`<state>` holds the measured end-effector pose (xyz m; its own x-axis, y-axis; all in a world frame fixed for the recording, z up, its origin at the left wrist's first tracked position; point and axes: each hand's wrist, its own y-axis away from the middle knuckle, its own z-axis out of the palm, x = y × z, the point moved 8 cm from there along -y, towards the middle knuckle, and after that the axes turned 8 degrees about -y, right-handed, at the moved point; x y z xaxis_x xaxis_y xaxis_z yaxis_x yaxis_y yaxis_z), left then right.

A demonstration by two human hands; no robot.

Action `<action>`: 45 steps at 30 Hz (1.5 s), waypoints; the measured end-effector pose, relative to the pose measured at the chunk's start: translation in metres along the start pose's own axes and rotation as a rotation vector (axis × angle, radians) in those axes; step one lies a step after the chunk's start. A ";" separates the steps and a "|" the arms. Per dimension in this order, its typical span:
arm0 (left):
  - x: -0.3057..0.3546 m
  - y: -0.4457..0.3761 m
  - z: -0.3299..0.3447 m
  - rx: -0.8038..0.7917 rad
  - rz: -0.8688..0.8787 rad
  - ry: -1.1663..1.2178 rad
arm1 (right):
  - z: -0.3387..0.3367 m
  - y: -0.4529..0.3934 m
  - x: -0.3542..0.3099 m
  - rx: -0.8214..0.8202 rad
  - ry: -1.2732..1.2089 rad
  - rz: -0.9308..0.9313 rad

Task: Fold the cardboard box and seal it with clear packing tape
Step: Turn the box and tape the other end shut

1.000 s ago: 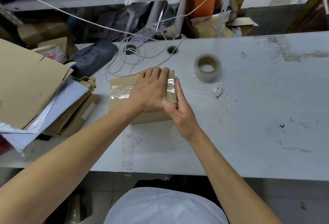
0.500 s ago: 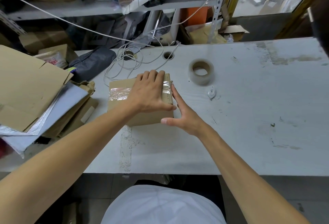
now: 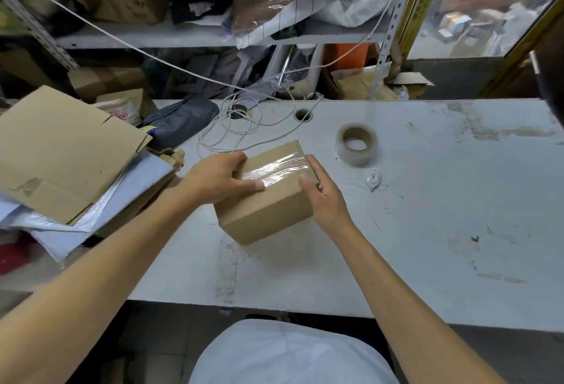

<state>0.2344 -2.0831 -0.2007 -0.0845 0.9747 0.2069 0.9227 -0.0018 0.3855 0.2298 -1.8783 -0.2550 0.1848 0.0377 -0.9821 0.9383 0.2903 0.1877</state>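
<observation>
since the earlier frames the cardboard box [image 3: 268, 197] has turned and tipped: it lay flat and square under a pressing left palm, and now it sits skewed with its near corner toward the person, seemingly lifted or tilted off the table [image 3: 427, 231]. both hands have shifted from pressing down to holding its sides. the left hand [image 3: 218, 177] is closed on the box's left end, thumb lying across the top beside the clear tape strip [image 3: 276, 168]. the right hand [image 3: 323, 197] cups the right side, fingers along the far edge and thumb on the top. the strip runs shiny and a little wrinkled across the top seam, so that face looks sealed. the box sits mid-table, with the tape roll [image 3: 356, 144] well apart to its right and a stack of flat cardboard [image 3: 61, 151] to the left. it looks light and fairly stiff, though its walls would likely dent under a hard squeeze. the tape is slick, so bare card at opposite ends or edges seems the best hold for turning it over to check or tape another seam.
</observation>
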 end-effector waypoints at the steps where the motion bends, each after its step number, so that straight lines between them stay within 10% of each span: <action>1: 0.000 0.001 0.007 0.009 0.006 0.002 | -0.003 -0.006 -0.002 0.020 -0.044 0.005; 12: 0.047 0.011 0.065 0.087 -0.043 1.020 | -0.033 -0.063 -0.011 0.061 -0.076 0.063; 18: 0.063 0.000 0.067 0.146 -0.160 1.064 | -0.125 -0.088 -0.014 0.312 0.674 -0.097; 25: 0.079 -0.015 0.071 0.173 -0.203 1.087 | -0.165 -0.141 0.034 -0.048 1.302 0.083; 33: 0.080 -0.023 0.039 0.239 -0.301 0.986 | -0.166 -0.138 -0.013 -0.007 0.896 -0.096; 45: 0.140 -0.073 -0.074 0.452 0.121 0.704 | -0.143 -0.069 -0.153 0.028 0.842 -0.429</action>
<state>0.1272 -1.9630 -0.1338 -0.0515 0.6065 0.7934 0.9895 0.1384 -0.0415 0.0948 -1.7670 -0.1207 -0.4393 0.6143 -0.6555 0.8860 0.4169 -0.2031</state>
